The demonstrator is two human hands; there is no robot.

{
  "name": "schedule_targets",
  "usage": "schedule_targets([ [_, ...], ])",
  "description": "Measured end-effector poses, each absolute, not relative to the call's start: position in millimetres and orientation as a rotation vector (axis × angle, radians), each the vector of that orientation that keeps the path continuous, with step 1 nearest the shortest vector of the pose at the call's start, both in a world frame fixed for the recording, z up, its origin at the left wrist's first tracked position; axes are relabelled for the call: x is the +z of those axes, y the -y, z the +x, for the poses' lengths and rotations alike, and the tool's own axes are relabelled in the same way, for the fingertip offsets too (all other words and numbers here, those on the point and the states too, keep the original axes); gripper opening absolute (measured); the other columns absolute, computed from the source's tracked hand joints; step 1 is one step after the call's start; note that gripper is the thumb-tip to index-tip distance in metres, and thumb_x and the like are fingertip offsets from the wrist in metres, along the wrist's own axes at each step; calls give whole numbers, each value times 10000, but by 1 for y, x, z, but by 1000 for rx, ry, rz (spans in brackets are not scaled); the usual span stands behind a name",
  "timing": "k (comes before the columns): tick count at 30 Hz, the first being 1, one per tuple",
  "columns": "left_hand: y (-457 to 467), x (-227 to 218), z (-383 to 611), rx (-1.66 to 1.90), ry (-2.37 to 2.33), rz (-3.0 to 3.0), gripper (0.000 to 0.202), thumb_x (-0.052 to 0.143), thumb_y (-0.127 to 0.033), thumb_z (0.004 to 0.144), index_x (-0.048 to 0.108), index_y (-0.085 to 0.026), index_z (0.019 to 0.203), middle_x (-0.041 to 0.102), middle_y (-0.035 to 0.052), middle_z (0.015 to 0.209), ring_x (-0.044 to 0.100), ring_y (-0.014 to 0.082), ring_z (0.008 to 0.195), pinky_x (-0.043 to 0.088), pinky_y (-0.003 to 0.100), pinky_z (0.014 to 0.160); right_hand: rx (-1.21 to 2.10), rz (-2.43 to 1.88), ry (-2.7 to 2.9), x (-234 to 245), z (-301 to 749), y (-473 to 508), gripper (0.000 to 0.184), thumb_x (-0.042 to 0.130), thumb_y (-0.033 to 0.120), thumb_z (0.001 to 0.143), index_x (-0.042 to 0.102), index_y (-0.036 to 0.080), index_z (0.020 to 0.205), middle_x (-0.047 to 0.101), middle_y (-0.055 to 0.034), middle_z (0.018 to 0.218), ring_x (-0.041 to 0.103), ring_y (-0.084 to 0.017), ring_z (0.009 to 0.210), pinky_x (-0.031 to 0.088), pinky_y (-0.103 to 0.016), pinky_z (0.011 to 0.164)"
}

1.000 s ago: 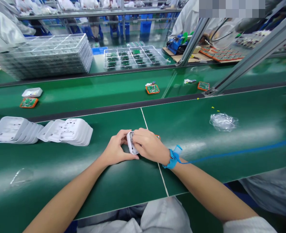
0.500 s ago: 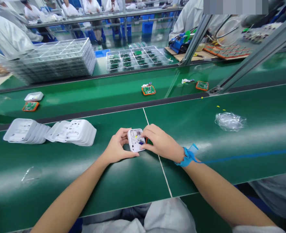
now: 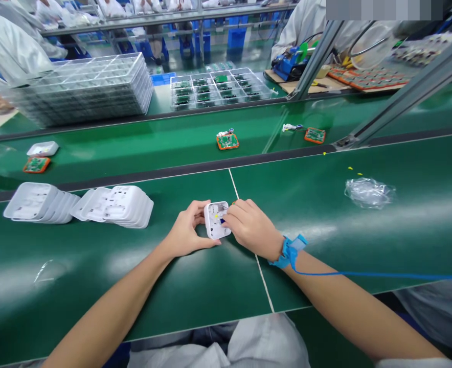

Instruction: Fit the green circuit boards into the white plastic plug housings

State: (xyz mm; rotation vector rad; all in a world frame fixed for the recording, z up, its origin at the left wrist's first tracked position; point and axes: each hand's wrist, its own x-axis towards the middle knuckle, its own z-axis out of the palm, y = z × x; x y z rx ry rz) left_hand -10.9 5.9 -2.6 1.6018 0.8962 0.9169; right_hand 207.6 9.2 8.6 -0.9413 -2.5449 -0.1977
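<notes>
A small white plastic housing (image 3: 215, 229) is tilted up over the green bench, its open side facing me. My left hand (image 3: 185, 231) grips its left side, thumb along the lower edge and fingers behind. Inside the housing I see a yellow spot and a small dark blue part (image 3: 222, 221). My right hand (image 3: 251, 227) is closed at the housing's right side, with its fingertips pinched at the dark blue part. A thin dark wire shows near the top of the housing. Whatever lies under my right palm is hidden. A blue wrist strap (image 3: 289, 251) with a cord circles my right wrist.
Stacked white housings (image 3: 128, 207) lie to the left; a crumpled clear plastic bag (image 3: 369, 193) lies to the right. Across the bench runs a green belt (image 3: 153, 140) carrying orange-edged circuit boards (image 3: 228, 141). Beyond it are clear trays (image 3: 91, 94), a metal post (image 3: 314, 64) and co-workers.
My right fingers have closed in at the dark blue part, and the orange edge seen beneath that hand is now mostly hidden. The boards on the belt have shifted left.
</notes>
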Motion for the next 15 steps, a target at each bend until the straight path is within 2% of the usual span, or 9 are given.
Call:
schedule_targets([
  [3, -6, -3, -12, 885, -892, 1703, 845, 914, -253, 631, 441, -220, 1330, 631, 141, 1298, 647, 314, 1186, 566, 447, 972, 125, -1126, 2357, 10, 202, -14, 166, 646, 131, 879, 582, 183, 736, 603, -36, 770, 488, -193, 755, 344, -338, 664],
  [6, -6, -3, -13, 887, -873, 1753, 852, 903, -267, 650, 432, -220, 1358, 616, 143, 1309, 649, 319, 1188, 559, 459, 992, 439, -1341, 2101, 16, 198, -22, 295, 797, 121, 698, 517, 204, 736, 576, 6, 780, 517, -172, 752, 381, -297, 657],
  [8, -6, -3, -13, 898, -877, 1757, 855, 904, -272, 649, 436, -222, 1363, 613, 141, 1311, 644, 319, 1200, 549, 465, 1010, 535, -1376, 2052, 19, 199, -27, 378, 840, 142, 627, 536, 206, 843, 602, -9, 888, 557, -198, 842, 421, -311, 717],
  [10, -7, -4, -14, 886, -873, 1753, 863, 906, -277, 647, 436, -231, 1369, 607, 139, 1324, 636, 321, 1212, 540, 471, 1020, 621, -1348, 2116, 22, 202, -29, 519, 854, 185, 627, 551, 204, 1048, 632, -47, 1048, 582, -248, 982, 444, -378, 836],
  [12, -8, -5, -15, 853, -853, 1759, 873, 905, -276, 647, 430, -243, 1378, 590, 139, 1354, 623, 325, 1230, 527, 480, 1034, 724, -1294, 2233, 23, 207, -29, 650, 859, 263, 663, 517, 210, 1212, 642, -80, 1176, 585, -288, 1090, 422, -454, 938],
  [15, -8, -4, -15, 827, -843, 1761, 868, 896, -260, 653, 426, -251, 1382, 573, 137, 1378, 598, 332, 1260, 502, 490, 1055, 799, -1199, 2370, 23, 217, -28, 753, 861, 426, 690, 491, 213, 1311, 619, -120, 1302, 573, -324, 1187, 382, -505, 1024],
])
